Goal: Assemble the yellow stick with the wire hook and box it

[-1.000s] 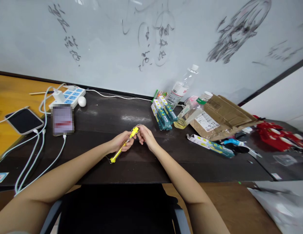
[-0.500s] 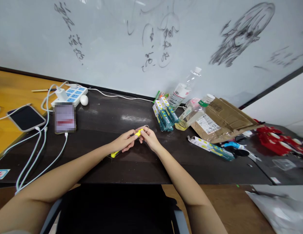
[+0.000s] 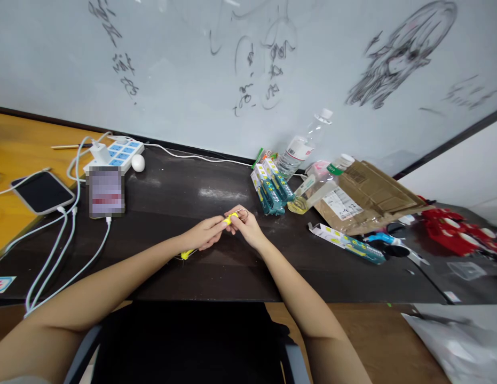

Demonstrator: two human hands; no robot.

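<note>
A slim yellow tool lies across both hands just above the dark table. My left hand grips its shaft, and the yellow tail end sticks out below the palm. My right hand pinches the front tip, where a small metal ring shows at the fingertips. The fingers hide most of the tool's middle.
Green and white packets lie just beyond my hands, another packet to the right. Two plastic bottles, a brown cardboard parcel, red parts, a power strip, cables and phones ring the table.
The tool has tilted lower and flatter toward the table. My left hand slid up over its shaft, and my right fingers closed on its tip.
</note>
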